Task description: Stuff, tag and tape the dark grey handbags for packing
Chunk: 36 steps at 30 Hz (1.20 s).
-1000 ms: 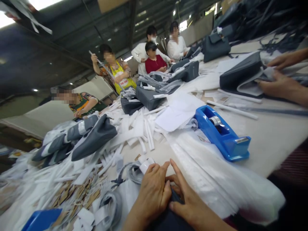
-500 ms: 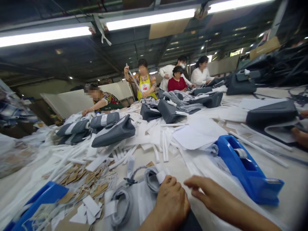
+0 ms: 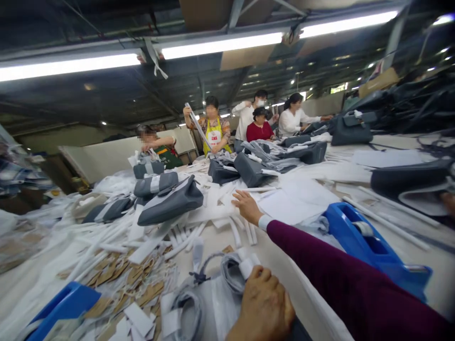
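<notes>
My left hand is a closed fist on a dark grey handbag at the bottom of the view. What the fingers press on is partly hidden beneath them. The bag's wrapped grey straps lie in coils beside that hand, bound with white strips, and a dark cord loop shows just above. My right hand, in a purple sleeve, stretches far out over the table with its fingers spread. It is above white foam strips and paper sheets, with nothing visible in it.
Blue tape dispensers stand at right and lower left. Brown tags and white cards litter the left side. Stuffed dark grey bags lie beyond. Several co-workers are across the table; another person's hand shows at the right edge.
My right hand has moved from beside my left hand forward to the white strips and paper. My left hand remains on the bag. A co-worker at far left has raised an arm.
</notes>
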Available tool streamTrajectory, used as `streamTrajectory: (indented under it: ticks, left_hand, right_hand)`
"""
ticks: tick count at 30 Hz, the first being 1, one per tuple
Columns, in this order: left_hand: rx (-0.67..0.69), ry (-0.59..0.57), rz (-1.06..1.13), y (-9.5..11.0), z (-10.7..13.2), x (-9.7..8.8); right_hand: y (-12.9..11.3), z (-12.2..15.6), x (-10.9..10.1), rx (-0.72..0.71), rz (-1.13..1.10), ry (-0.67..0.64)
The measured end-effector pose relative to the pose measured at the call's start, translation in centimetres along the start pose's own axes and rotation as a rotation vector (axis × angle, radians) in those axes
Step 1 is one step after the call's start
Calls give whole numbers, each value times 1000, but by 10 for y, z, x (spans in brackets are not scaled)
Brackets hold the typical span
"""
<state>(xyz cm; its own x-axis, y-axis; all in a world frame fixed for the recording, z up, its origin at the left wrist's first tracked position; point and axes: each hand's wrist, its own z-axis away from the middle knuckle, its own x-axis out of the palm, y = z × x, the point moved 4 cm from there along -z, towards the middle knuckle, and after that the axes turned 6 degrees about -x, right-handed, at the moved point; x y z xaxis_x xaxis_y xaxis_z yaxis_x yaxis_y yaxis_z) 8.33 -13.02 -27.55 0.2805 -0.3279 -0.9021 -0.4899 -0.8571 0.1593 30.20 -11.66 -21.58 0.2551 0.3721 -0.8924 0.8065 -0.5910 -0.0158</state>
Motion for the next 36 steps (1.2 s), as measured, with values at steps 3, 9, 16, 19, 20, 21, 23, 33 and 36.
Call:
streamTrajectory:
  ticks: [3,9,16,19,20,21,23,33,36]
  left_hand:
    - [-14,-73,25,7,-2,-22]
    - [-20,-187,10,10,-9,-40]
    - [12,-223,48,13,-15,-54]
    - [31,-217,75,13,-17,-56]
    - [33,-214,82,13,-17,-56]
    - [33,-211,86,13,-17,-56]
    - [30,-205,87,12,-17,-55]
    - [6,-193,105,12,-14,-49]
    - [6,-211,101,11,-16,-47]
  right_hand:
    - [-9,-4,-60,-57,-22,233]
    - [-23,66,-166,290,-256,474]
    - [-28,211,-104,571,-778,124]
    - [-40,231,-76,561,-939,42]
    - [-45,231,-71,529,-975,22]
    - [-52,230,-67,487,-1011,-7]
    - [-63,227,-62,404,-1082,-93]
    - [-76,198,-20,531,-1387,9]
    - [-84,186,-7,650,-1638,80]
